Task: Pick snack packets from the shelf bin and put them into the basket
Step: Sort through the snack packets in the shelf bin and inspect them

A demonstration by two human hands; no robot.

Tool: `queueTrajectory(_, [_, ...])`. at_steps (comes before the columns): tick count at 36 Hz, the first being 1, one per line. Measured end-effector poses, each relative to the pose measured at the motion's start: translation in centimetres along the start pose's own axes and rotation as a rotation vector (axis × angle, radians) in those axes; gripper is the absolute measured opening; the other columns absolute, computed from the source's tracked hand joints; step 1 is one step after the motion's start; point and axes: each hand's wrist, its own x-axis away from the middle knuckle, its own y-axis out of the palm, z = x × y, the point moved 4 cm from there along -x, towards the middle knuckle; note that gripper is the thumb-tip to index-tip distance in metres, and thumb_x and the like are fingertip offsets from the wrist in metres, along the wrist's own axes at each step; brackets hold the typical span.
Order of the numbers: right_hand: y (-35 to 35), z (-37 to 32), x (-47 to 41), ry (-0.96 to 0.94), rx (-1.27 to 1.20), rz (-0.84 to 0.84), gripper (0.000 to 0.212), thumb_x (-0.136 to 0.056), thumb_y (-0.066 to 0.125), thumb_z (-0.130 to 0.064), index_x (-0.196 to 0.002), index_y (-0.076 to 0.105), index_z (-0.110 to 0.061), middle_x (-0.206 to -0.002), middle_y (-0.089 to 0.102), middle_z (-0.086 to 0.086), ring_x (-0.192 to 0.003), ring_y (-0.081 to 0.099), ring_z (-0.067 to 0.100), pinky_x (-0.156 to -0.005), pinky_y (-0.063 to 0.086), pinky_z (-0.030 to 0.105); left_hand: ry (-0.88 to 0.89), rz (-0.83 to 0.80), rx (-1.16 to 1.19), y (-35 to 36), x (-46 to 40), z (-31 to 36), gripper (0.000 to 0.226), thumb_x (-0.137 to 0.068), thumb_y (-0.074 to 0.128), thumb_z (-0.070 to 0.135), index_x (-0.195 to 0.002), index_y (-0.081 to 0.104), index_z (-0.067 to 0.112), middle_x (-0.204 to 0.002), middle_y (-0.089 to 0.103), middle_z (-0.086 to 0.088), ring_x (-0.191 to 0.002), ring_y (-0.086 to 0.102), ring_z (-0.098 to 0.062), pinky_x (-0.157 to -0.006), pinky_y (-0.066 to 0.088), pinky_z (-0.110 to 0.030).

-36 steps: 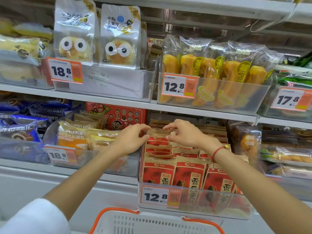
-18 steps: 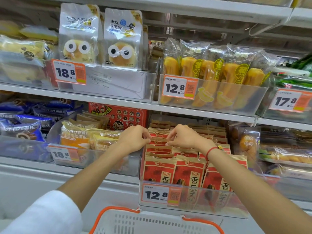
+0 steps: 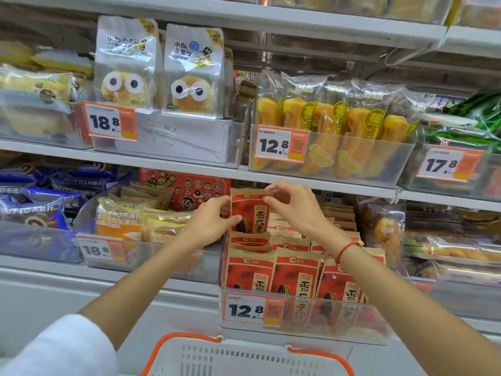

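At centre frame, the lift: I have one red snack packet (image 3: 250, 210) raised clear above the rows packed in the clear shelf bin (image 3: 303, 321), its kraft top edge close under the shelf lip above.

Left hand (image 3: 210, 223): fingers curled round the packet's left edge, thumb tip pressed on the red face low down; a real pinch, not a rest.

Right hand (image 3: 294, 208): thumb and forefinger nip the packet's top right corner; the other fingers are loosely bent and hold nothing else. A red cord bracelet (image 3: 345, 249) sits at that wrist.

Task thing, where: the packet hangs upright between both hands, above the back rows of the bin, apart from the front row standing behind the 12.8 price tag (image 3: 250, 310).

Basket (image 3: 244, 359): white with an orange rim, at bottom centre of the frame, directly below the bin and well below the packet.

Risk, snag: I judge the packet's bottom edge may drag a neighbour up with it, since the rows are packed tight and overlap.

Risk, slip: the right-hand hold is only a corner nip on thin paper; if I let go with the left too soon, the packet could swing or drop short onto the bin's front wall.

Risk, bump: my right forearm crosses over the front row, so lowering carelessly could tip those packets forward.

Risk, miss: only the basket's far rim shows, so I cannot tell how much room lies inside.
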Motion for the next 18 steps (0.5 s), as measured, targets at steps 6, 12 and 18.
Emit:
queueTrajectory(6, [-1.8, -1.3, 1.3, -0.078, -0.095, 0.142, 0.006, -0.092, 0.065, -0.024, -0.098, 0.068, -0.024, -0.086, 0.071, -0.008, -0.082, 0.065, 0.009, -0.077, 0.055, 0.040, 0.111, 0.189, 0.021, -1.0, 1.3, 2.2, 0.027, -0.092, 0.063, 0.027, -0.120, 0.062, 0.024, -0.115, 0.066, 0.012, -0.106, 0.058, -0.005, -0.087, 0.044, -0.027])
queueTrajectory(12, [-3.2, -2.4, 2.5, -0.047, -0.269, 0.099, 0.037, -0.088, 0.071, -0.027, -0.123, 0.058, -0.025, -0.105, 0.069, -0.009, -0.097, 0.064, 0.006, -0.089, 0.053, 0.038, 0.234, 0.325, 0.157, -2.0, 3.4, 4.7, 0.029, -0.093, 0.063, 0.027, -0.121, 0.062, 0.026, -0.109, 0.062, 0.023, -0.104, 0.054, 0.006, -0.084, 0.033, 0.000])
queueTrajectory(18, [-3.3, -3.1, 5.1, -0.062, -0.351, 0.096, 0.029, -0.088, 0.067, -0.039, -0.116, 0.059, -0.036, -0.109, 0.068, -0.016, -0.106, 0.062, 0.004, -0.097, 0.050, 0.038, 0.314, 0.355, 0.384, -2.5, 5.9, 7.2, 0.020, -0.092, 0.063, 0.026, -0.108, 0.058, 0.037, -0.101, 0.065, 0.028, -0.100, 0.060, 0.007, -0.088, 0.044, -0.011])
